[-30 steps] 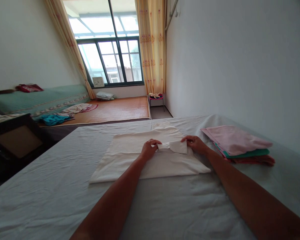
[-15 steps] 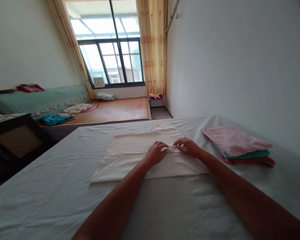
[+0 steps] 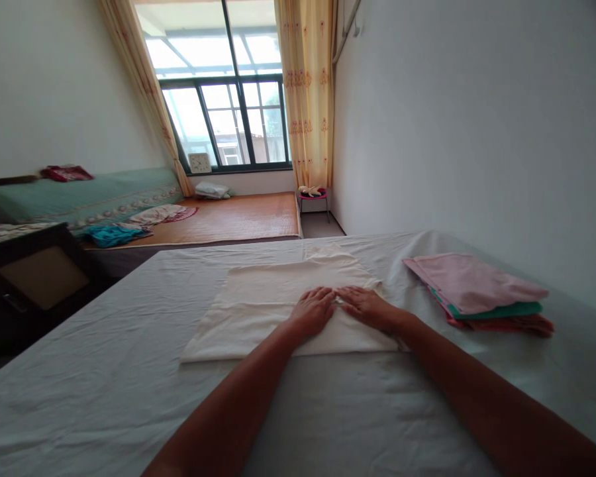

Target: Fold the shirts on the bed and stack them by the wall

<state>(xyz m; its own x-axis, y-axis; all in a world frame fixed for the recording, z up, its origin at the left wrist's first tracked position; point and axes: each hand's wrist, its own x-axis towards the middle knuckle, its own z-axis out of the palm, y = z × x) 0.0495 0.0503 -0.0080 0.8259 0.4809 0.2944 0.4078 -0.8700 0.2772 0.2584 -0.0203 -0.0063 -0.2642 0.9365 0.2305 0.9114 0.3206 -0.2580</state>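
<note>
A white shirt (image 3: 258,291) lies spread on the pale sheet (image 3: 109,344), its collar end pointing away from me. My left hand (image 3: 315,309) rests flat on the shirt right of its middle, fingers stretched out. Beside it, my right hand (image 3: 366,307) also lies flat on the fabric, with its fingertips close to those of the left. A small bit of bunched cloth shows between the two hands. What lies under the palms is hidden.
At the right, near the wall, sits a stack of folded clothes (image 3: 477,281) in pink, green and red. Beyond the sheet stand a bed with a brown mat (image 3: 243,215), a dark cabinet (image 3: 34,271) and a small pink stool (image 3: 314,194).
Both hands had pinched up a fold of the white shirt; now they have let go and lie flat on it. The raised fold is pressed down.
</note>
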